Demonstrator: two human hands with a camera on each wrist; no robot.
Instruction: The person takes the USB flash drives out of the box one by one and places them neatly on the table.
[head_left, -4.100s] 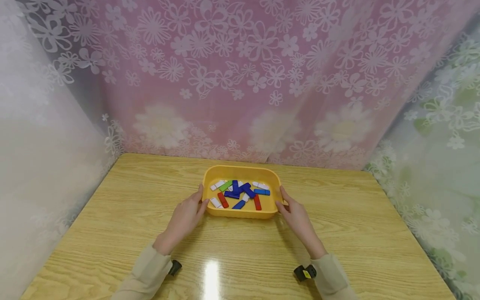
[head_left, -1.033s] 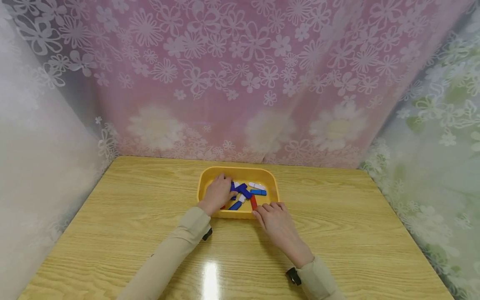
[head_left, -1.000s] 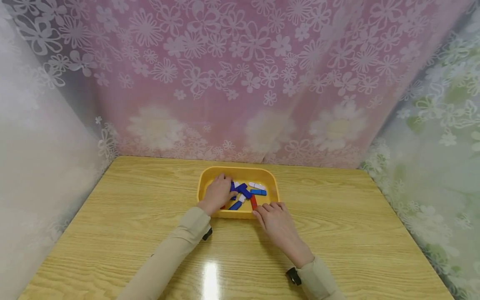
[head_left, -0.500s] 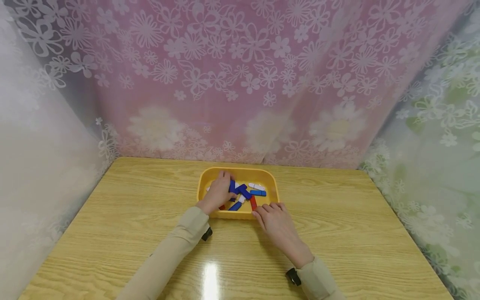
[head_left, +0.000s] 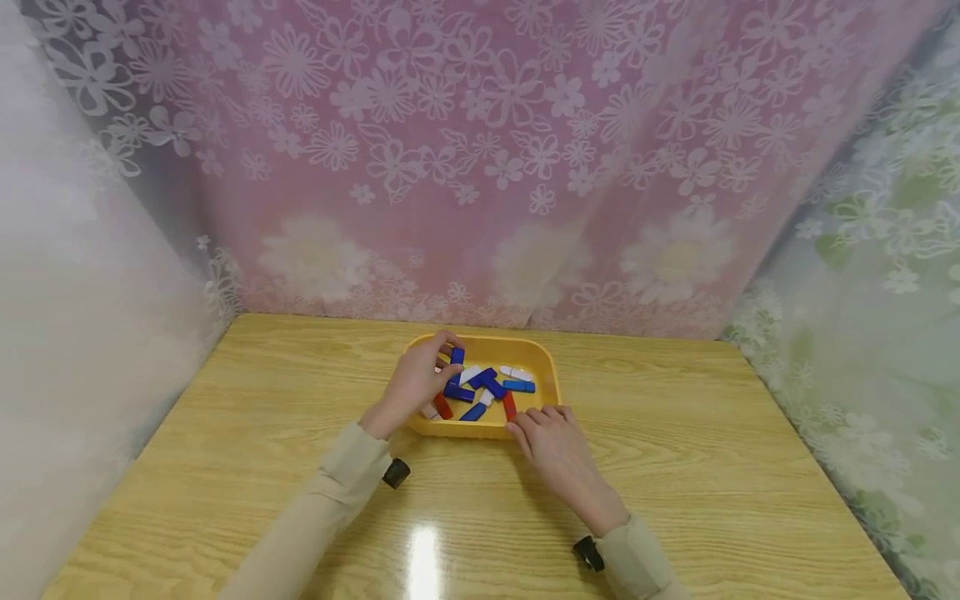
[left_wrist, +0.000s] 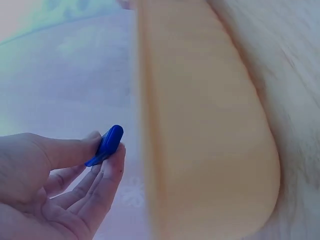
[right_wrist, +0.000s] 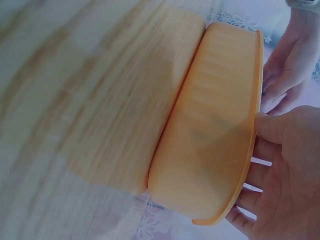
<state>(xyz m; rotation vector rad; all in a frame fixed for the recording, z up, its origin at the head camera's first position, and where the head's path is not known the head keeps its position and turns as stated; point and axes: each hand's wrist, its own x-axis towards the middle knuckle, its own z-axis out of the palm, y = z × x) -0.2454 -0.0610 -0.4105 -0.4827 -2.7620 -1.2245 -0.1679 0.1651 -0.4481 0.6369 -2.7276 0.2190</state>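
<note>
Setting: Now a person is sitting at a wooden table [head_left: 225, 433], seen from a camera on the head, with a yellow tray [head_left: 542, 357] lying just past both hands.
Left hand: the left hand [head_left: 415, 383] is hovering over the tray's 9 o'clock side, and its thumb and fingertips are pinching a dark blue piece [head_left: 457, 356], holding it upright above the other pieces.
Left wrist view: the thumb and fingers [left_wrist: 107, 172] are closing together on that blue piece [left_wrist: 106, 145], with the tray's outer wall [left_wrist: 210, 125] standing just beside the hand at 3 o'clock.
Right hand: the right hand [head_left: 553, 442] is resting at the tray's 5 o'clock corner, its fingers lying loosely straight and slightly apart, fingertips touching the near rim.
Right wrist view: the right fingers [right_wrist: 272, 175] are spreading against the tray's rim [right_wrist: 250, 150], gripping nothing; the left hand [right_wrist: 290, 65] is showing at 1 o'clock.
Tray contents: small flat pieces are lying jumbled inside, among them a blue piece [head_left: 519, 386] at 3 o'clock, a red piece [head_left: 510, 406] at 5 o'clock just beside the right fingertips, another red piece [head_left: 442, 406] at 7 o'clock, and a white piece [head_left: 516, 372] at 2 o'clock.
Backdrop: a pink flowered curtain [head_left: 487, 167] is hanging behind the table at 12 o'clock.
</note>
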